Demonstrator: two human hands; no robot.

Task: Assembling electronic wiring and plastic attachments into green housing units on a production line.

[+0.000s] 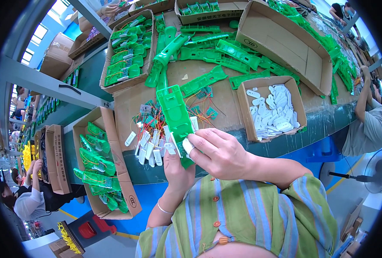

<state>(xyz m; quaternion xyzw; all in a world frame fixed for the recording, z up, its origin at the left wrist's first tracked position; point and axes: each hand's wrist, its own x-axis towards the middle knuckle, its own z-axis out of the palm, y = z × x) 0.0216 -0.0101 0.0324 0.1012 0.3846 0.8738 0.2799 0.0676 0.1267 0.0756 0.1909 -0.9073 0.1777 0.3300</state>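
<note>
A long green plastic housing half [174, 109] stands upright over the table's near edge, its ribbed inner side facing me. My left hand [178, 172] is closed around its lower end, with a whitish covering on the thumb. From the right, my right hand [225, 152] pinches the same lower end; white covering shows at its fingertips. Whether a small part lies under those fingers is hidden. Just behind the housing lies a pile of white rectangular modules [150, 148] with red and yellow wires and small green circuit boards [206, 92].
A carton [245, 112] of white oval covers [277, 112] stands at right. Loose green housings [204, 81] cover the table's far part, beside a tilted carton [285, 47]. Cartons of wired green housings stand at far left [148, 64] and near left [120, 172]. Other people work on both sides.
</note>
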